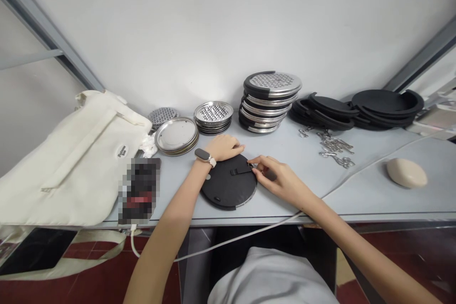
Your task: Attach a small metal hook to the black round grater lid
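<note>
A black round disc (228, 192), probably a grater's cover, lies flat near the table's front edge. A short black strap (240, 171) runs across it to the right rim, and a metal rim shows at its lower right. My left hand (224, 147), wearing a watch, rests over the far rim with fingers extended to the right. At the right rim, the thumb and forefinger of my right hand (276, 175) pinch a small metal clip at the strap's end, mostly hidden by the fingertips.
Behind stand a tall stack of grater discs (272, 104), smaller grater plates (213, 114) and metal lids (177, 135). Black covers (384, 109) and loose wire clips (335, 145) lie right. Around are a cream bag (71, 166), phone (138, 190), white cable (342, 183) and beige object (406, 173).
</note>
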Tool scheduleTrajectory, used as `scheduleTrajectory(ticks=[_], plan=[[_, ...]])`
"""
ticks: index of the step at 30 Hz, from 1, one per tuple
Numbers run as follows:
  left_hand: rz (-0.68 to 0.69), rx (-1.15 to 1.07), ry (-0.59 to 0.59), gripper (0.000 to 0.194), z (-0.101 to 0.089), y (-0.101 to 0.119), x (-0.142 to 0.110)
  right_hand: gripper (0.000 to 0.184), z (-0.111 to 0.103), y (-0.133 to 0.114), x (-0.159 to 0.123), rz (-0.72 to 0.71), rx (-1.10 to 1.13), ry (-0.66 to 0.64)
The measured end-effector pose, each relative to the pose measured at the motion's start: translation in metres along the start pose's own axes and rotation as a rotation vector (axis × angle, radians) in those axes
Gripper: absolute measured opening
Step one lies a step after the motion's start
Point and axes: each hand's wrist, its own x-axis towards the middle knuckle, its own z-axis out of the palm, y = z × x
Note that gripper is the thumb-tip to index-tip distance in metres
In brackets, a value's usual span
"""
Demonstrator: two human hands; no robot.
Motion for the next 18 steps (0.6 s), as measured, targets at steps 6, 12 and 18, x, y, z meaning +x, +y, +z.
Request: scheduleTrajectory(ticks=[6,12,18], plan=[[-0.004,0.018,-0.005,0.056,-0.0005,0.0003,-0.0002,0.022,-0.0004,-0.0004,-0.0003,-0.007,0.007,-0.003],[0.010,0.024,0.001,0.057,0.0003,-0.0003,-0.0001,0.022,-0.0012,-0.0015,-0.0003,0.003,0.005,-0.013],[-0.010,0.034,-0.013,0.056,-0.0007,0.0007,-0.0002,0.023,-0.0011,-0.0019,-0.0004,0.015,0.028,-0.005]])
